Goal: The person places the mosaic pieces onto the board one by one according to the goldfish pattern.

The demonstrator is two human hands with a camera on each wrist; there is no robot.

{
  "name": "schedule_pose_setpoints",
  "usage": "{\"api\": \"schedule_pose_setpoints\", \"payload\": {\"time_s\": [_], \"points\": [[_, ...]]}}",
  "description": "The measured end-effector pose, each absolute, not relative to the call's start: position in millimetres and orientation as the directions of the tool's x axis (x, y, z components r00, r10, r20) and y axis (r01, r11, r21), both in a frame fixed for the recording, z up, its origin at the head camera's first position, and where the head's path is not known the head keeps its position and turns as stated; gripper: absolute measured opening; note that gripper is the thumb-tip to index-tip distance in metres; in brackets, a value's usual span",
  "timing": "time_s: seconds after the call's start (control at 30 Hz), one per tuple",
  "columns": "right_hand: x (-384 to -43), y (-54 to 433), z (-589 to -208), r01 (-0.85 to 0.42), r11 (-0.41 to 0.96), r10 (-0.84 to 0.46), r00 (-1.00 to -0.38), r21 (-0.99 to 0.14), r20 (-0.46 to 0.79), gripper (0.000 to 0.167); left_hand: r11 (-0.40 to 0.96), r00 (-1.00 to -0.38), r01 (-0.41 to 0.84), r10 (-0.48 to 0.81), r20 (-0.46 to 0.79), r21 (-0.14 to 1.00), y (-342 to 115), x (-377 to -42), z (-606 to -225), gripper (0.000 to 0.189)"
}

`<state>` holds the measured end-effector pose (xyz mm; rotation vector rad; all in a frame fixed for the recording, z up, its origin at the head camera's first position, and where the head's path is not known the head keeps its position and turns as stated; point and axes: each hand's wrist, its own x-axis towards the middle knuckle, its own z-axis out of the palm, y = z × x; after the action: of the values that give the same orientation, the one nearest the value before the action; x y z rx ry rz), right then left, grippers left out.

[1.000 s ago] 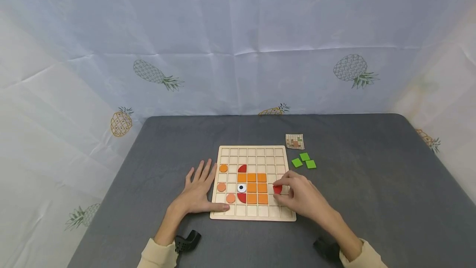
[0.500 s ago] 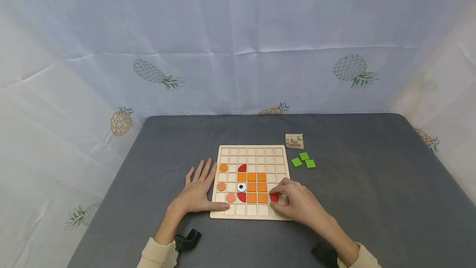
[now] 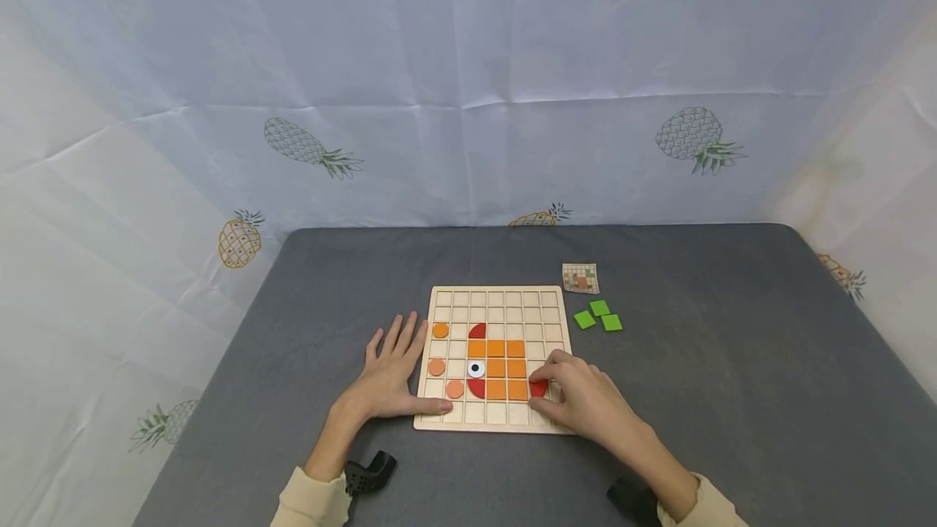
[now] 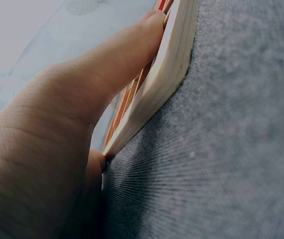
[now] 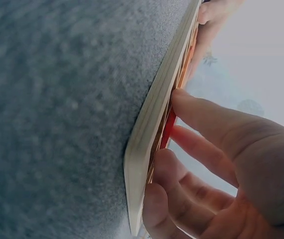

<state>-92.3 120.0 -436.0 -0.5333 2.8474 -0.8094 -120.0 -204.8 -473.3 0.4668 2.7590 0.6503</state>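
A wooden grid board point(image 3: 512, 421) lies on the grey table. My right hand point(image 3: 586, 398) pinches a red tile point(image 3: 538, 389) between thumb and fingers, down at the board just right of the bottom orange square. In the right wrist view the red tile point(image 5: 169, 128) sits at the grid surface with the fingertips around it. My left hand point(image 3: 391, 376) lies spread at the board's left edge, its thumb resting on the lower left corner. Orange square tiles point(image 3: 495, 368) form a block mid-board, with red quarter-circle tiles point(image 3: 477, 331), a white eye tile point(image 3: 476, 368) and orange round tiles point(image 3: 436, 367) to the left.
Several green square tiles point(image 3: 599, 308) lie on the table right of the board. A small pattern card point(image 3: 581, 278) lies behind them. A pineapple-print cloth point(image 3: 468, 161) hangs behind the table.
My right hand has moved the red tile down and slightly left, into line with the bottom row of orange squares. My left hand has stayed in place.
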Motion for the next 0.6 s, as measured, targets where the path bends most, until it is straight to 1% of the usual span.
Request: {"api": "schedule_pose_setpoints", "payload": {"time_s": [0.23,0.43,0.6], "points": [[-92.8,120.3,-438.2,-0.295,0.776,-0.367,-0.930,-0.557,-0.020,0.026,0.846,-0.914,0.244,0.365,-0.180,0.474,-204.6,-119.6,-472.8,0.140],[-95.1,120.2,-438.5,-0.278,0.763,-0.367,-0.929,-0.584,-0.037,0.025,0.845,-0.914,0.243,0.364,-0.180,0.476,-204.1,-118.7,-471.8,0.139],[-96.0,123.0,-439.3,-0.305,0.752,-0.393,-0.919,-0.585,-0.026,0.026,0.840,-0.912,0.241,0.367,-0.182,0.486,-203.8,-117.9,-470.4,0.139]]}}
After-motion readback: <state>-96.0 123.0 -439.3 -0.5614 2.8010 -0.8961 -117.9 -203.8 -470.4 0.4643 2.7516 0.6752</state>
